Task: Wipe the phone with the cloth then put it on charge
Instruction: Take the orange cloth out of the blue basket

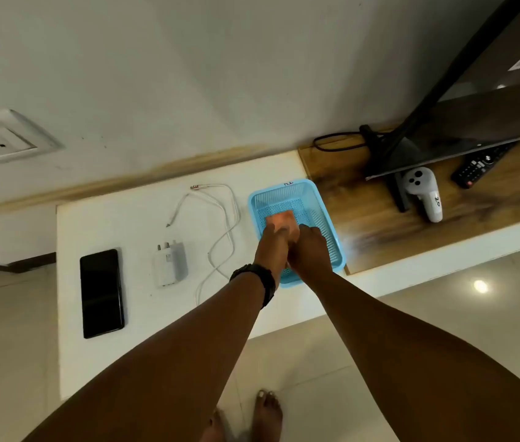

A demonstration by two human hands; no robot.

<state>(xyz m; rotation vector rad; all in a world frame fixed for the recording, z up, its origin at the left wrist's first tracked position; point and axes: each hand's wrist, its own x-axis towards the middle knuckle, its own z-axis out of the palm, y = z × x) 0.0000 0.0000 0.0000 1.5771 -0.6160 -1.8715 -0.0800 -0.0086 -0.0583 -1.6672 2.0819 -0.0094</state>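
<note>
A black phone [101,293] lies screen up at the left of the white counter [131,218]. Right of it sit a white charger plug [170,263] and a loose white cable [223,224]. An orange folded cloth [281,219] rests inside a blue plastic basket [322,212]. My left hand [272,247] and my right hand [311,247] are both down in the basket, side by side, fingers on the near edge of the cloth. Whether either hand grips the cloth is hidden by the hands themselves.
A wall socket [0,138] sits on the wall at far left. To the right, on a wooden top [379,218], stand a TV [475,122] on its stand, a white controller [424,193], a black remote [478,165] and a black cord [338,141]. My bare feet are on the tiled floor.
</note>
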